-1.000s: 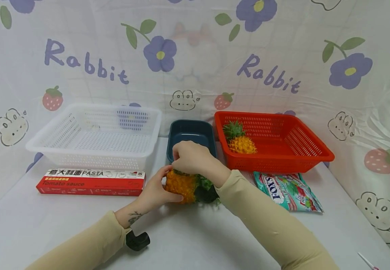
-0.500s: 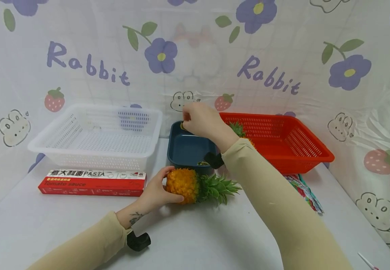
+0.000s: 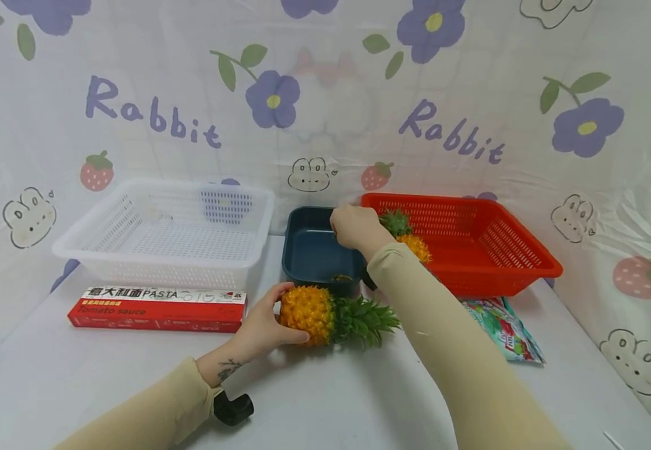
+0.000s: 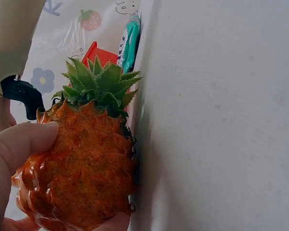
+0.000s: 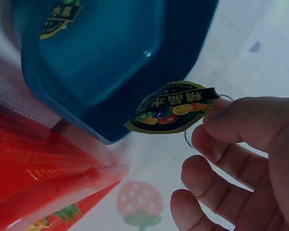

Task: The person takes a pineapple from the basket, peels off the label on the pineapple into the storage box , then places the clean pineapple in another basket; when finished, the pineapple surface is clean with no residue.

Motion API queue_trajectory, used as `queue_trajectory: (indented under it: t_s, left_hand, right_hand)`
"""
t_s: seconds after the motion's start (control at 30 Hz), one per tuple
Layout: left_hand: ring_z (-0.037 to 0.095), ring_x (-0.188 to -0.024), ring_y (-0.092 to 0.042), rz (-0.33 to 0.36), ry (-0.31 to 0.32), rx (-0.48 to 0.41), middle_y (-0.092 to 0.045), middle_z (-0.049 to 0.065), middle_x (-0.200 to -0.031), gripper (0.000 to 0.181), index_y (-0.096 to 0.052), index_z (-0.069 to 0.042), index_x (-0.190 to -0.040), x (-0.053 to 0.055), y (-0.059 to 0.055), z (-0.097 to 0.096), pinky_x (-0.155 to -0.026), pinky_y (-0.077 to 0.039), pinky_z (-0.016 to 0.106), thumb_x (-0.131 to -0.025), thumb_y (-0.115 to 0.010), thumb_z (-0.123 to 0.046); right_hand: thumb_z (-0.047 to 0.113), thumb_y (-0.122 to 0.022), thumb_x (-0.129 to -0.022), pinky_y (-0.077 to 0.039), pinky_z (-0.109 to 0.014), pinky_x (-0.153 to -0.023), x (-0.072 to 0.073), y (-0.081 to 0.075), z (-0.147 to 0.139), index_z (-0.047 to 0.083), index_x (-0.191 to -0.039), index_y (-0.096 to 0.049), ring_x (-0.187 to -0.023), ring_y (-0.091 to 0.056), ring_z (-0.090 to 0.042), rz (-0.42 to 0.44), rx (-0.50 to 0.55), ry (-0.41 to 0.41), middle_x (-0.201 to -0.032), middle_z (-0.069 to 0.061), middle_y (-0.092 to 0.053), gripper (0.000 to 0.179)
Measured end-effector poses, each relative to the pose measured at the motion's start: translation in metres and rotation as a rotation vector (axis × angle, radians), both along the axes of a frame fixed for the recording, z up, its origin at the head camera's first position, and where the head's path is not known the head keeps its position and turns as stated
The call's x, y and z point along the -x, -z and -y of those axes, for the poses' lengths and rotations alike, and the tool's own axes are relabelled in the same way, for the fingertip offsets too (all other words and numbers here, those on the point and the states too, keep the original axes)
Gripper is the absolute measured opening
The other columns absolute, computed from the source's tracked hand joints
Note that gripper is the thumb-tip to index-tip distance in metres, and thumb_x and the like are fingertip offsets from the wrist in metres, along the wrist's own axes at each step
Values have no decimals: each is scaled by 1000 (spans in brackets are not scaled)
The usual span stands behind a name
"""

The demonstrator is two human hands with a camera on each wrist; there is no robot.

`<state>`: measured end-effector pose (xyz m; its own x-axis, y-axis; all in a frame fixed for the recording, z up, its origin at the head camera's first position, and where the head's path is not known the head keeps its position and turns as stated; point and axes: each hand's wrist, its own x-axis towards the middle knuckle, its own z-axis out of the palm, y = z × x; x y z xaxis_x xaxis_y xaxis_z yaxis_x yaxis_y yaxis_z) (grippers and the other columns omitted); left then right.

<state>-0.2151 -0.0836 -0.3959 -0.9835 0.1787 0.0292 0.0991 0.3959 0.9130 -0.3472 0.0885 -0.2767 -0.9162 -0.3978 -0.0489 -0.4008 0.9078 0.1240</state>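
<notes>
My left hand [image 3: 262, 322] grips the body of a pineapple [image 3: 306, 312] lying on its side on the white table, leaves pointing right. In the left wrist view, the thumb [image 4: 26, 142] presses against its orange skin. My right hand [image 3: 360, 230] is over the right rim of a dark blue basin [image 3: 309, 250]. Between thumb and forefinger it pinches an oval fruit sticker [image 5: 171, 110], dark with gold edging and printed fruit; the right wrist view shows it clearly. A similar sticker [image 5: 61, 18] lies inside the basin, near its front wall in the head view.
A white basket [image 3: 235, 262] stands at left behind a red pasta box [image 3: 156, 310]. The red basket [image 3: 499, 272] at right holds another pineapple [image 3: 415, 247]. In front of it lies a candy bag [image 3: 508, 331], partly hidden by the right sleeve.
My right hand has left the pineapple, rising to the back of the basin with the sticker, then dropping toward its right rim. My left hand keeps its grip on the pineapple.
</notes>
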Motion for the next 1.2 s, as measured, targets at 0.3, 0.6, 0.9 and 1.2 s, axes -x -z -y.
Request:
queue_trajectory:
  t_s: [0.3, 0.6, 0.9, 1.2]
  left_hand:
    - [25, -91, -53, -2, 12, -11, -45, 12, -131, 88, -38, -12, -137, -1, -2, -2, -81, -49, 36, -62, -85, -13]
    - [25, -100, -50, -24, 12, -15, -46, 10, -130, 88, -39, -12, -137, -1, 0, -5, -84, -47, 38, -62, -85, -12]
    - [27, -99, -51, -6, 5, -6, -45, 10, -133, 89, -38, -14, -137, 0, 0, -4, -85, -48, 39, -62, -85, -14]
    - [27, -93, -52, 5, -6, -4, -46, 10, -131, 88, -39, -15, -137, 0, -1, -1, -82, -47, 36, -61, -85, -13]
  right_hand:
    - [12, -53, -90, -47, -32, -57, 6, 9, 6, 16, -77, -63, -66, -53, -20, 2, -89, 8, -73, -1, -60, 17]
    - [14, -52, -91, -53, -42, -68, 6, 11, 6, 13, -94, -66, -76, -59, -25, -20, -83, 36, -91, -6, -65, 15]
    - [13, -55, -85, -35, -31, -54, 5, 0, -15, 15, -67, -50, -59, -39, -17, 37, 111, 67, -64, 1, -40, 19]
    - [17, -55, -86, -48, -45, -81, -7, -17, -67, 5, -109, -61, -92, -56, -29, 43, 512, 153, -108, -13, -61, 27]
